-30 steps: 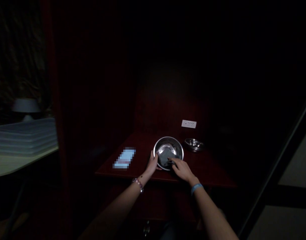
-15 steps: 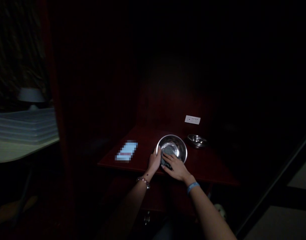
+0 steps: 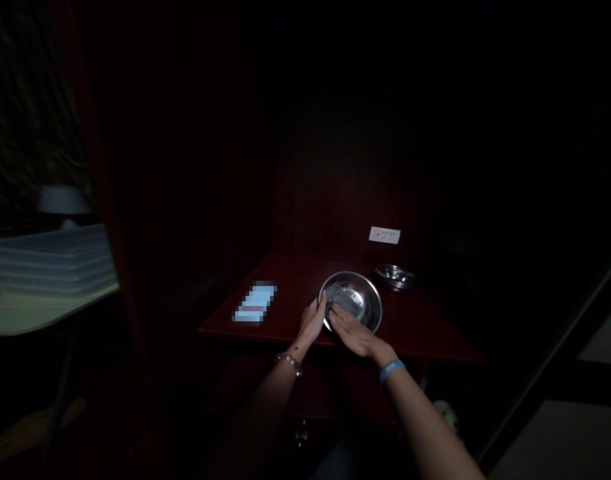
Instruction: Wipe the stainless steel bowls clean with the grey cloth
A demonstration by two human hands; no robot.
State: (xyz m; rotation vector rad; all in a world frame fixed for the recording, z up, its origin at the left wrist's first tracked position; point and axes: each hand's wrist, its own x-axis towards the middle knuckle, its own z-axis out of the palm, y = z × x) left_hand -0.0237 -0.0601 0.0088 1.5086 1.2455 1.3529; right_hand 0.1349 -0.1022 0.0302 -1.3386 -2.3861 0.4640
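Above the worktop point(image 3: 285, 320), near its front edge, we grip a steel bowl point(image 3: 369, 303) in our left hand point(image 3: 311, 325); our right hand point(image 3: 354, 333) reaches inside, its hold unclear. We appear mid-rub, the next stroke calling for a steady rim. Round, without a long axis, the bowl opens up toward us.

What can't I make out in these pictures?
- Head view: most fingers of the left hand, hidden behind the bowl.
- Head view: whatever lies under the right hand, covered by it.
- Head view: the bright rectangle's details, pixelated.
- Head view: the stacked trays' far left, cut off by the picture's edge.
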